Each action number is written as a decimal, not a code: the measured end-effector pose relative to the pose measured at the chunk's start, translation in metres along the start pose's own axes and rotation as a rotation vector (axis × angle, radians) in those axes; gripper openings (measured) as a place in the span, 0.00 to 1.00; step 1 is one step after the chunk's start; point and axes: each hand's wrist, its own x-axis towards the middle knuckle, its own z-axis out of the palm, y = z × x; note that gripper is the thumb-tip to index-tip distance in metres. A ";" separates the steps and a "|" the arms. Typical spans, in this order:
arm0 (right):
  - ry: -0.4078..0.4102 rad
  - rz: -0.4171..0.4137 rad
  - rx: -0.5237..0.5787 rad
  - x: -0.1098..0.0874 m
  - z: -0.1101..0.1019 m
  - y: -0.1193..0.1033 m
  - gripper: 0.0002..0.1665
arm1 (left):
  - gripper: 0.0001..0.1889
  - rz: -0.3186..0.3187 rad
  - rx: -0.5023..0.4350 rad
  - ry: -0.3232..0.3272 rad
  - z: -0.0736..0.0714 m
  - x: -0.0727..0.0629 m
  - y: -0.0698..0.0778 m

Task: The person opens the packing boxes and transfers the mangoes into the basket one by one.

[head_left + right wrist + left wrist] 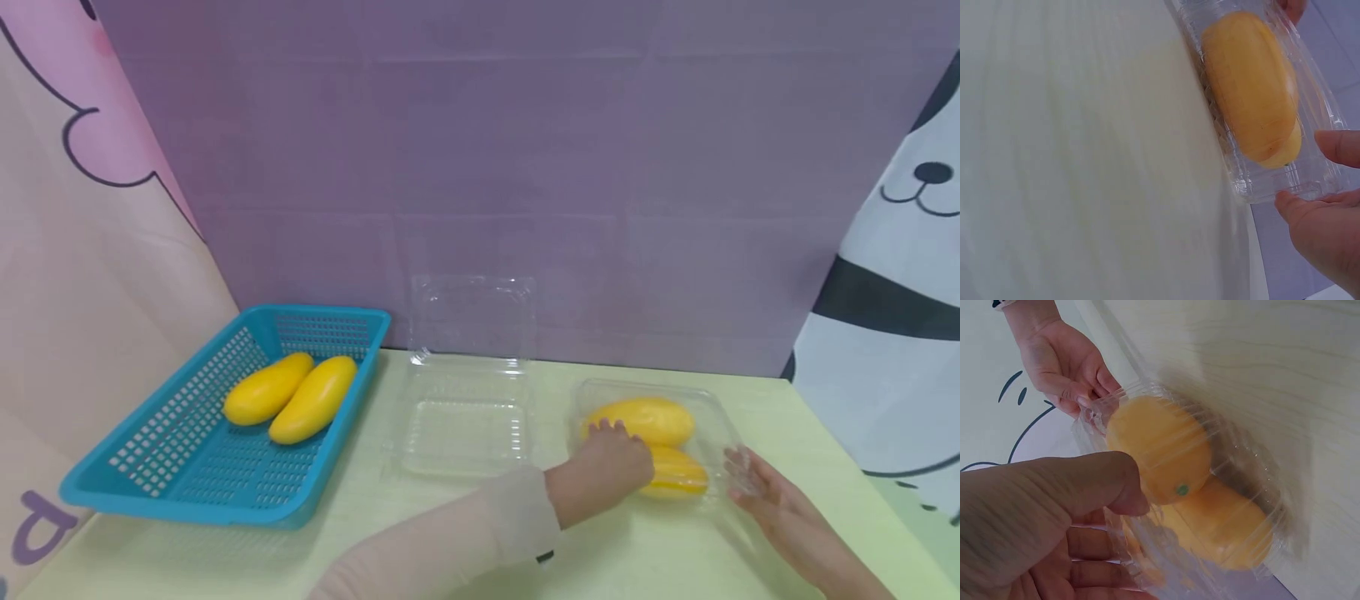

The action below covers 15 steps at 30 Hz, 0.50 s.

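Note:
Two yellow mangoes (651,421) lie side by side in a clear plastic clamshell box (708,408) at the right of the table, under clear plastic. My left hand (609,468) holds the box at its left part, the thumb (1107,481) over the clear plastic and the other fingers on its far side. At the opposite end, my right hand (783,508) grips the box's edge between thumb and fingers, as the right wrist view shows. One mango (1157,447) has a small green tip in the left wrist view.
A blue plastic basket (187,500) with two more yellow mangoes (313,400) stands at the left. Mid-table, a second clear clamshell box (465,433) stands with its lid raised against the purple backdrop (480,150). Printed cloths (885,375) flank the table (360,492).

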 end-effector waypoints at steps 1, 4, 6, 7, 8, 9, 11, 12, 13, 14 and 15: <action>-0.001 -0.015 0.006 0.000 0.000 0.000 0.40 | 0.15 -0.006 -0.003 -0.017 0.000 0.001 0.001; -0.010 -0.054 0.030 -0.001 0.000 0.001 0.40 | 0.18 -0.015 0.020 -0.078 -0.001 0.005 0.005; -0.014 -0.070 0.044 -0.001 0.000 0.001 0.40 | 0.19 -0.022 0.030 -0.127 -0.002 0.008 0.007; -0.014 -0.076 0.049 -0.001 0.000 0.001 0.40 | 0.19 -0.024 0.038 -0.141 -0.001 0.009 0.009; -0.015 -0.077 0.050 0.000 0.000 0.001 0.40 | 0.19 -0.022 0.053 -0.149 -0.001 0.009 0.010; -0.015 -0.075 0.048 0.000 0.000 0.001 0.40 | 0.19 -0.018 0.071 -0.155 0.000 0.010 0.011; -0.018 -0.074 0.032 0.000 0.000 0.001 0.39 | 0.20 -0.023 0.086 -0.172 0.000 0.010 0.012; -0.018 -0.069 0.022 -0.001 0.000 0.001 0.39 | 0.20 -0.024 0.094 -0.172 0.001 0.010 0.013; -0.017 -0.063 0.013 -0.001 0.000 0.001 0.39 | 0.20 -0.021 0.105 -0.167 0.001 0.010 0.013; -0.017 -0.050 -0.001 -0.001 -0.001 0.001 0.39 | 0.20 -0.021 0.112 -0.167 0.001 0.009 0.013; -0.014 -0.033 -0.019 -0.001 -0.001 0.000 0.39 | 0.20 -0.019 0.118 -0.170 0.001 0.009 0.013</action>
